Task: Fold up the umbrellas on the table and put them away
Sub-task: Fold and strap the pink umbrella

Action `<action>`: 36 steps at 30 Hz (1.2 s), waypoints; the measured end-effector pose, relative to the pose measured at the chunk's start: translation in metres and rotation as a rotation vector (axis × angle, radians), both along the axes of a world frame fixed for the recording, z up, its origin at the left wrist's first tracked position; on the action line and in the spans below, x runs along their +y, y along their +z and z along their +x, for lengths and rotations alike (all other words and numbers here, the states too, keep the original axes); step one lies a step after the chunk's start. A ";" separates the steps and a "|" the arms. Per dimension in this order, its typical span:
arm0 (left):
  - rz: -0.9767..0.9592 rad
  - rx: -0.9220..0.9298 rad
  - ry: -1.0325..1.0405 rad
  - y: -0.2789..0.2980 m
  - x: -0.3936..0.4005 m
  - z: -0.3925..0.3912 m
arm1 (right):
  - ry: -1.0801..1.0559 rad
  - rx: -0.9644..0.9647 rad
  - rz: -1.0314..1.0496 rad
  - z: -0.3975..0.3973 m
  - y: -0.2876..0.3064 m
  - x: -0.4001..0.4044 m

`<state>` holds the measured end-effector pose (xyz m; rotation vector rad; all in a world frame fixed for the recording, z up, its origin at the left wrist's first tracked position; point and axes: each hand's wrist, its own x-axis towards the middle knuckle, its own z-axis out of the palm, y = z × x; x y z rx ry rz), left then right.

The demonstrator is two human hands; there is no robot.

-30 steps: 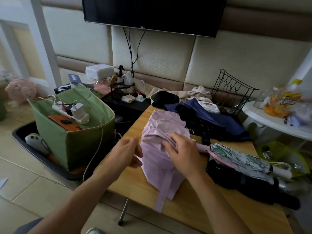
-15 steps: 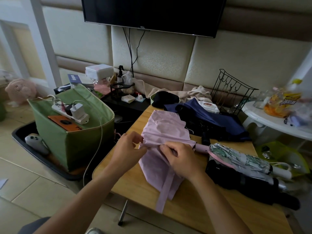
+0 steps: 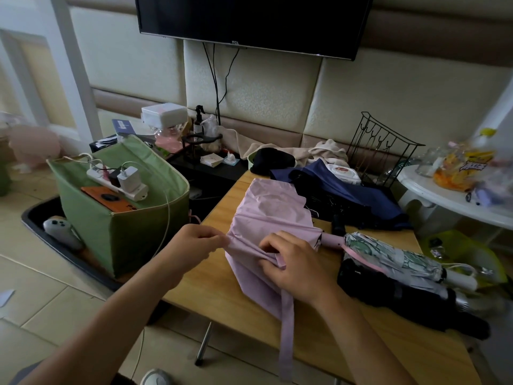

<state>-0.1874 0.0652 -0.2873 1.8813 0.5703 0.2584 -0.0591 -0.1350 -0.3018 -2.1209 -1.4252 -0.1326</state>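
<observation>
A: Head view: what crowds the wooden table (image 3: 222,290)?
B: A patterned umbrella (image 3: 388,254), a black umbrella (image 3: 402,301) (both rolled) and a navy one (image 3: 352,195).
A: The pink umbrella (image 3: 266,218)?
B: Mid-table, lying left-right, handle rightward; left hand (image 3: 191,243) pinches its tip, right hand (image 3: 294,265) pinches folds

Left hand (image 3: 194,241) pinching lilac umbrella (image 3: 266,218) fold edge, right hand (image 3: 294,266) gripping canopy pleats, wooden table (image 3: 222,290), strap hanging over edge

Dim, soft daylight; blurred, warped edges.
</observation>
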 end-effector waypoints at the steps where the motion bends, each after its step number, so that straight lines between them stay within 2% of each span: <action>1: -0.058 0.023 0.017 -0.002 -0.001 0.000 | 0.002 -0.019 -0.013 -0.001 -0.001 0.001; 3: -0.280 0.074 0.076 -0.004 -0.003 0.000 | -0.005 -0.058 -0.041 -0.003 -0.002 0.002; 5: -0.608 0.153 0.124 -0.004 -0.006 0.001 | -0.005 -0.075 -0.046 -0.006 -0.002 0.004; 7: -0.903 0.232 0.056 -0.004 -0.007 0.002 | -0.007 -0.064 -0.038 -0.007 -0.001 0.006; 9: -1.000 0.265 -0.089 -0.006 -0.008 0.007 | -0.002 -0.042 -0.041 -0.007 0.000 0.006; 11: -0.993 0.188 -0.111 -0.008 -0.011 0.017 | 0.022 -0.016 -0.065 -0.007 0.000 0.006; 14: -0.932 0.025 0.029 -0.012 -0.015 0.033 | 0.038 -0.007 -0.132 -0.010 -0.004 0.006; 17: -0.909 -0.040 0.064 -0.011 -0.010 0.039 | -0.038 -0.032 -0.096 -0.011 -0.007 0.007; 18: -0.840 -0.038 0.085 -0.010 -0.007 0.040 | -0.075 -0.035 -0.064 -0.011 -0.007 0.007; 20: -0.531 0.015 0.193 -0.010 -0.002 0.039 | -0.139 -0.032 -0.005 -0.010 -0.004 0.006; 22: -0.203 0.127 0.271 -0.015 0.004 0.036 | -0.154 -0.014 0.037 -0.009 -0.001 0.005; 23: -0.133 0.192 0.249 -0.018 0.004 0.035 | -0.149 -0.013 0.040 -0.010 0.000 0.005; 26: -0.241 0.319 0.086 -0.020 -0.004 0.030 | -0.141 -0.053 0.021 -0.013 0.001 0.007; 28: -0.287 0.276 0.029 -0.020 -0.010 0.030 | -0.156 -0.069 0.028 -0.015 0.002 0.008; 30: -0.346 0.138 0.020 -0.021 -0.015 0.032 | -0.182 -0.063 0.076 -0.015 0.004 0.008; 33: -0.612 -0.014 0.024 -0.021 -0.019 0.034 | -0.215 -0.031 0.159 -0.014 0.006 0.007; 35: -0.760 0.025 0.024 -0.020 -0.020 0.035 | -0.218 -0.020 0.170 -0.014 0.006 0.006; 36: -0.774 0.091 0.029 -0.020 -0.020 0.033 | -0.215 -0.021 0.158 -0.015 0.006 0.005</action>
